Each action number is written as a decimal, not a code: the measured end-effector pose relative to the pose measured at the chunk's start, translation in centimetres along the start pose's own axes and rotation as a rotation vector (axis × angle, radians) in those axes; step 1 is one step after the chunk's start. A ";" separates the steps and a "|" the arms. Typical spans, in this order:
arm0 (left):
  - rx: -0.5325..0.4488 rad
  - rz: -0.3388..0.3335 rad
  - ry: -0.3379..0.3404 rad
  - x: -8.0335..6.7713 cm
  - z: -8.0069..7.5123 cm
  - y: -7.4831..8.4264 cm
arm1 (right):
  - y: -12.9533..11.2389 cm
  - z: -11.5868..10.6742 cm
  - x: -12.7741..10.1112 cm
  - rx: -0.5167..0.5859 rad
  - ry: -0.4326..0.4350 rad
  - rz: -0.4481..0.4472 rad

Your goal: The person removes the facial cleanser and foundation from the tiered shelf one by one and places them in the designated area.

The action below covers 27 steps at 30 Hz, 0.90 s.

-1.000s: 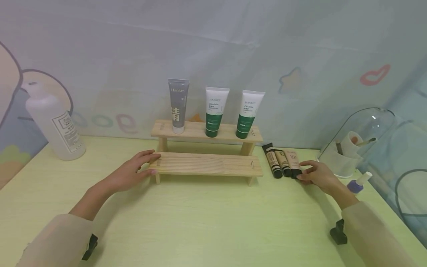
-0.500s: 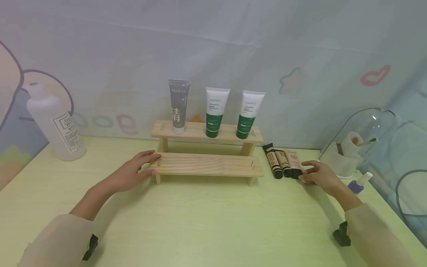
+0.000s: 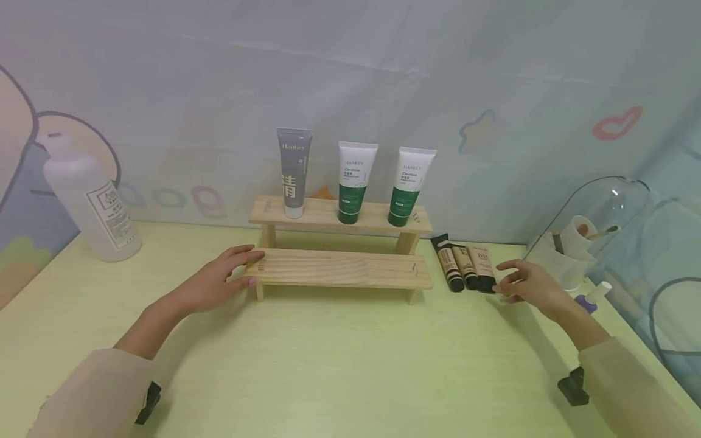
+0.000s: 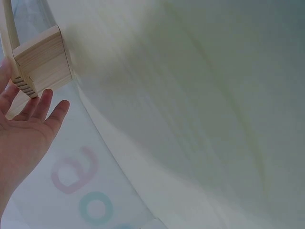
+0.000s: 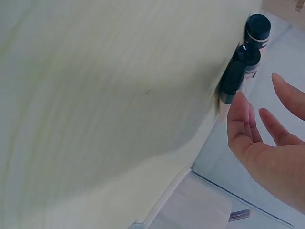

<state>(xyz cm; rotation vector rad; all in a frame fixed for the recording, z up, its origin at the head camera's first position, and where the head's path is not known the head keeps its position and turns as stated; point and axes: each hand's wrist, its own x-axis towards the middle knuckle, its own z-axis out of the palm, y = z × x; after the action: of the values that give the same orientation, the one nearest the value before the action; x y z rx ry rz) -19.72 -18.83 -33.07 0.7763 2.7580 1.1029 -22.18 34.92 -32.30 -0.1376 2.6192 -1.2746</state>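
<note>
My left hand (image 3: 218, 281) holds the left end of a two-tier wooden display stand (image 3: 339, 267), thumb at the front edge and fingers toward the back of the lower board. In the left wrist view, its fingers (image 4: 58, 112) lie against the board's end. On the upper board stand a grey tube (image 3: 294, 173) and two white-and-green tubes (image 3: 357, 182) (image 3: 412, 185), caps down. Right of the stand, three small beige tubes with black caps lie side by side, the BB cream tube (image 3: 482, 264) outermost. Beside its cap my right hand (image 3: 533, 289) hovers, fingers loosely bent, holding nothing.
A white pump bottle (image 3: 98, 207) stands at the back left. At the back right are a clear dome (image 3: 616, 198) over white holders (image 3: 564, 261) with brushes, and a purple nail polish bottle (image 3: 587, 303). A printed cloth (image 3: 219, 91) hangs behind the table (image 3: 350, 365).
My right hand has drawn slightly right, away from the BB cream tube's cap, which it was touching or nearly touching. My left hand has stayed at the stand.
</note>
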 end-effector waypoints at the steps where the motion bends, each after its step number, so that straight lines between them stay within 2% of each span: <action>1: 0.000 -0.001 -0.001 0.0 0.0 0.0 | -0.1 -0.1 0.0 -0.005 -0.003 -0.009; 8: 0.009 -0.002 0.003 0.0 -0.1 0.1 | -1.5 0.2 -0.1 -0.032 -0.030 -0.039; 13: 0.017 -0.002 0.002 0.1 -0.1 0.1 | -2.9 1.1 0.1 -0.041 -0.042 -0.092; 27: 0.014 -0.009 0.003 0.0 -0.1 0.4 | -8.3 3.9 0.9 -0.093 -0.100 -0.147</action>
<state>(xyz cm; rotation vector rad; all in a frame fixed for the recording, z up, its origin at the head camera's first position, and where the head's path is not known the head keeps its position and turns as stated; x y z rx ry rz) -19.60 -18.65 -32.73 0.7631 2.7721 1.0852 -22.28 26.65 -28.26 -0.4058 2.6235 -1.1572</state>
